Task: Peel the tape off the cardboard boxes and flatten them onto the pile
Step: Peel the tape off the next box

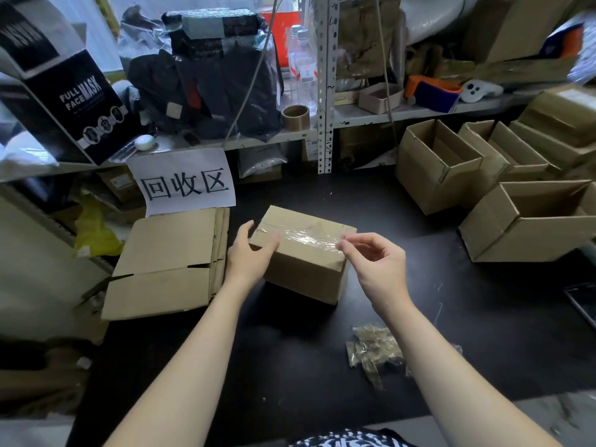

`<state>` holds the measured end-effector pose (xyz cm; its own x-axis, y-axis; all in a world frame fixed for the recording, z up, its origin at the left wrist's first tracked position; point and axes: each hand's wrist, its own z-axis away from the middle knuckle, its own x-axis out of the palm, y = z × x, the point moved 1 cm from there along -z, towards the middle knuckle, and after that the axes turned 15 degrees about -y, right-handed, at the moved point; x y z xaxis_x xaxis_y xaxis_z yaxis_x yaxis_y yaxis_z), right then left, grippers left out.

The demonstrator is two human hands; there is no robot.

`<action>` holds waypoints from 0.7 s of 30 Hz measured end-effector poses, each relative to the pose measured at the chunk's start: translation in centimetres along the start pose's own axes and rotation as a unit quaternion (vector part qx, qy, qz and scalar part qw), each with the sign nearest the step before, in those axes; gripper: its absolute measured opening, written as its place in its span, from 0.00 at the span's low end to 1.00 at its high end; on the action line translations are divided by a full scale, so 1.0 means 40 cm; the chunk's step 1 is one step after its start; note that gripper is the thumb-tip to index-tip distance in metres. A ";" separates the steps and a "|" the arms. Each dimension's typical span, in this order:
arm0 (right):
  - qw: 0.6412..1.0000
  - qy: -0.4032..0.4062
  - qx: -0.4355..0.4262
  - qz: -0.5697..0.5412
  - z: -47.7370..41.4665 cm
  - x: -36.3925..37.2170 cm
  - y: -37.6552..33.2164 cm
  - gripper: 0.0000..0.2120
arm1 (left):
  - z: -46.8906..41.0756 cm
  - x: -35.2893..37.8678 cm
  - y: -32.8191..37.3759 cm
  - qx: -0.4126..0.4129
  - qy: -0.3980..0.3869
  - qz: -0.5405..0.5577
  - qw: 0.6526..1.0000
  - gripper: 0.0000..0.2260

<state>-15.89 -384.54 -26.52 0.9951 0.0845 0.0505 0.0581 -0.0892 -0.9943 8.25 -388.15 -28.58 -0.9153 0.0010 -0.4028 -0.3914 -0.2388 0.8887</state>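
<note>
Sealed cardboard box (303, 262) sits mid-counter (290, 382), a clear tape (301, 237) strip running along its top seam; contents hidden. Left hand (250, 256) grips the box's left end, thumb on top, fingers curled round the far corner. Right hand (375, 264) pinches the tape's end between thumb and forefinger just at the box's right top edge, other fingers loosely curled. Pile (167, 262) of flattened boxes lies just left of the box, near but not touching it. White paper sign (187, 185) reading "回收区" hangs off the shelf (267, 140) edge right above the pile. Black carton (64, 101) top left is printed "FULL FACE MASK"; smaller print unreadable. Open boxes (435, 166) stand in a cluster at right, flaps up, bare cardboard inside as far as it shows. Crumpled wad of tape (374, 353) lies on the counter near the right forearm. On the shelf: brown tape roll (295, 117), clear bottles (303, 59) with red-and-white labels, text too small to read.
</note>
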 end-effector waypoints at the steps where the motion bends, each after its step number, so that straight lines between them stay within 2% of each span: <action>1: 1.000 -0.010 -0.003 0.025 0.004 -0.001 0.007 0.03 | 0.004 0.010 -0.006 0.013 0.003 -0.013 1.000 0.28; 3: 0.994 -0.036 -0.019 0.106 0.017 0.003 0.024 0.06 | 0.009 0.030 -0.001 0.039 0.004 -0.045 0.998 0.22; 6: 0.974 -0.061 -0.028 0.217 0.031 0.012 0.039 0.06 | 0.005 0.047 0.003 0.036 0.000 -0.059 0.998 0.20; 9: 0.966 -0.060 -0.030 0.249 0.028 0.011 0.036 0.04 | -0.003 0.043 -0.011 0.032 0.002 -0.053 0.998 0.19; 14: 0.971 -0.037 -0.033 0.233 0.050 -0.026 0.041 0.06 | -0.017 0.038 -0.010 0.028 -0.002 -0.042 0.999 0.20; 18: 0.945 0.008 -0.014 0.325 0.090 -0.090 0.086 0.07 | -0.011 0.044 -0.007 0.041 0.006 -0.026 0.999 0.20; 21: 0.928 -0.001 0.007 0.374 0.137 -0.120 0.130 0.08 | -0.009 0.050 -0.002 0.039 0.010 -0.020 0.999 0.19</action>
<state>-20.80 -379.98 -32.46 0.7571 0.0063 -0.6533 -0.6487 -0.1107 -0.7529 6.48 -388.48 -29.55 -0.8970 -0.0115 -0.4419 -0.4344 -0.1623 0.8860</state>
